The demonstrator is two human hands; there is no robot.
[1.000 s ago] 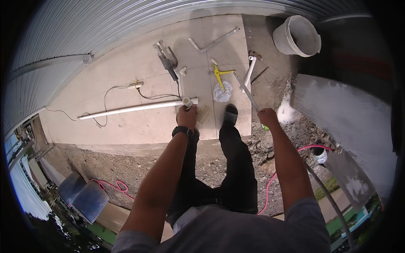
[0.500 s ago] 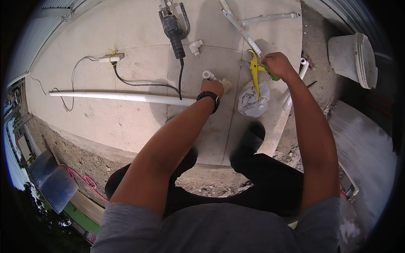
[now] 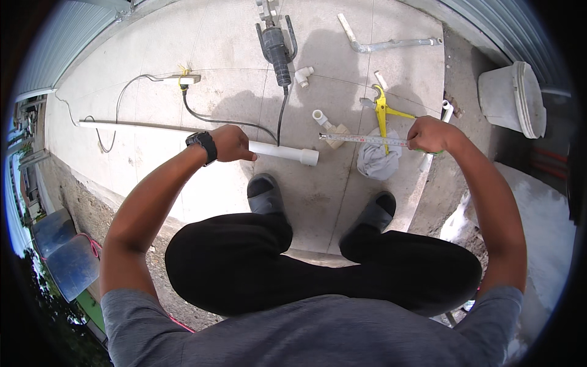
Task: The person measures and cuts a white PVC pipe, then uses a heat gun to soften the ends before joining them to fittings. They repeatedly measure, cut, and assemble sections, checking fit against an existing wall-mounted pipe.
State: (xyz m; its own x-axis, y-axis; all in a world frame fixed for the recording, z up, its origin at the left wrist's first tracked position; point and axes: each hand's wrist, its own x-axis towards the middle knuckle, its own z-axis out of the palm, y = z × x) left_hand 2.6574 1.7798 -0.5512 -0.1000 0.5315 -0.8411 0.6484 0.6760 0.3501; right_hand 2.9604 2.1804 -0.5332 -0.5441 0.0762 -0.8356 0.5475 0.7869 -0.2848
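Observation:
My left hand (image 3: 231, 144) is curled with its fingers closed over a long white plastic pipe (image 3: 284, 152), whose wide socket end lies to the right of the hand. In my right hand (image 3: 430, 134) is a tape measure (image 3: 417, 149), its green case mostly hidden by the fingers. The metal blade (image 3: 361, 140) sticks out leftward above the floor, its tip free. Under and beside the blade are a yellow pipe cutter (image 3: 381, 110), a crumpled white plastic bag (image 3: 376, 164) and a white elbow fitting (image 3: 319, 116) by a tan block-like piece (image 3: 335, 139).
Ahead lies a dark corded power tool (image 3: 277, 49), with another white fitting (image 3: 303, 76) beside it. A power strip (image 3: 183, 80) trails cables at the left. A bent grey pipe (image 3: 397, 44) rests farther off. The white bucket (image 3: 510, 98) stands at the right.
My left hand has moved left from the elbow fitting to the white pipe. My right hand has come nearer and right, swinging the tape blade to point left.

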